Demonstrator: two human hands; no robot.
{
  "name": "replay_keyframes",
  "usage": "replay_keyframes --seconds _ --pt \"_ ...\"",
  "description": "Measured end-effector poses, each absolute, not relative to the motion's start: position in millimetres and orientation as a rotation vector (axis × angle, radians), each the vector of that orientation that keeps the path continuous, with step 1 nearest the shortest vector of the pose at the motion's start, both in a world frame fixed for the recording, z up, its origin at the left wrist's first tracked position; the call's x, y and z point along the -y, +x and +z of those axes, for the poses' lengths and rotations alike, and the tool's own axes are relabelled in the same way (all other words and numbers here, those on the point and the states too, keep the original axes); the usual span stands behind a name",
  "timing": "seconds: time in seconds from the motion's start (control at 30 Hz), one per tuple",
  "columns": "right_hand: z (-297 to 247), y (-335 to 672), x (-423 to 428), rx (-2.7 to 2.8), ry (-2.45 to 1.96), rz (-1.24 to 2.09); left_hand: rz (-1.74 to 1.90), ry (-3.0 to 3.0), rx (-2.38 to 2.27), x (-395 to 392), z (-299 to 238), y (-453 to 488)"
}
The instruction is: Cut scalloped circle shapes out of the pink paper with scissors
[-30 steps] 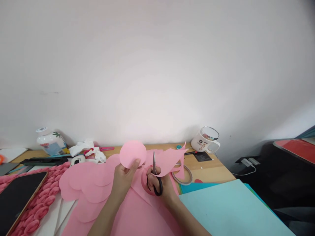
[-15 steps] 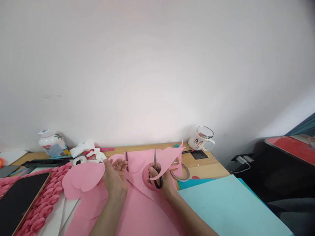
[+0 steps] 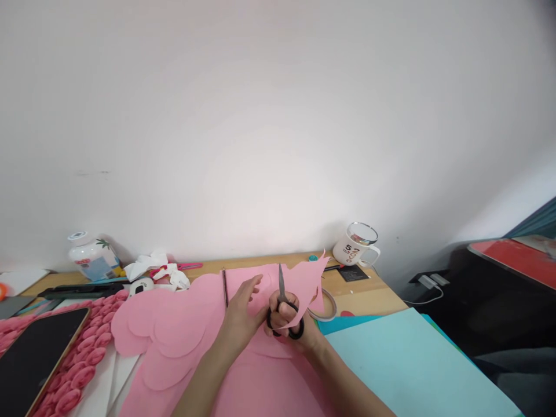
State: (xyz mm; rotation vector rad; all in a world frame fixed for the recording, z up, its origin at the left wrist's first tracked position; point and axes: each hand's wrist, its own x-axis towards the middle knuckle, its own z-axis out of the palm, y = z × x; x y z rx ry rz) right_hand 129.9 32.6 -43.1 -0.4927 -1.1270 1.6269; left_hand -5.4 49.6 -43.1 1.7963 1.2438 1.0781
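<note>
My right hand point(image 3: 284, 315) is closed around black-handled scissors point(image 3: 282, 284), their blades pointing up and pressed together. A jagged pink paper offcut point(image 3: 307, 278) hangs at the same hand, its curved lower tip crossing the scissor handles. My left hand point(image 3: 243, 313) is open beside it, thumb close to the right hand's fingers, and I see nothing in it. Below both hands spreads a large pink paper sheet point(image 3: 264, 388). To the left of my left hand, overlapping rounded pink paper cutouts point(image 3: 182, 324) lie on it. A dark pen-like stick point(image 3: 225, 288) lies behind the left hand.
A lidded white mug point(image 3: 351, 246) and a tape roll point(image 3: 326, 307) are at the right. Light blue paper point(image 3: 408, 359) covers the right front. On the left are a phone point(image 3: 43, 347), a pink braided mat point(image 3: 89, 356), a white bottle point(image 3: 93, 259) and crumpled tissue point(image 3: 147, 265).
My left hand has left the rounded pink cutout and moved right, towards my right hand. That cutout now rests among the others. The scissors and offcut have shifted slightly right.
</note>
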Motion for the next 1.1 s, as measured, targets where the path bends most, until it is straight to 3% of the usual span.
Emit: replay_keyframes --seconds 0.27,0.57,0.8,1.1 --pt "-47 140 -36 1.237 -0.331 1.940 1.175 1.731 -1.144 -53 -63 -2" --pt "-32 149 -33 1.742 -0.424 2.358 1.326 1.311 -1.254 -53 -35 -9" --pt "-39 150 -31 1.521 -0.312 2.183 1.425 0.758 -1.150 -61 -24 -23" --pt "-41 138 -36 1.142 -0.364 1.887 1.361 0.747 -1.008 -50 -5 -19"
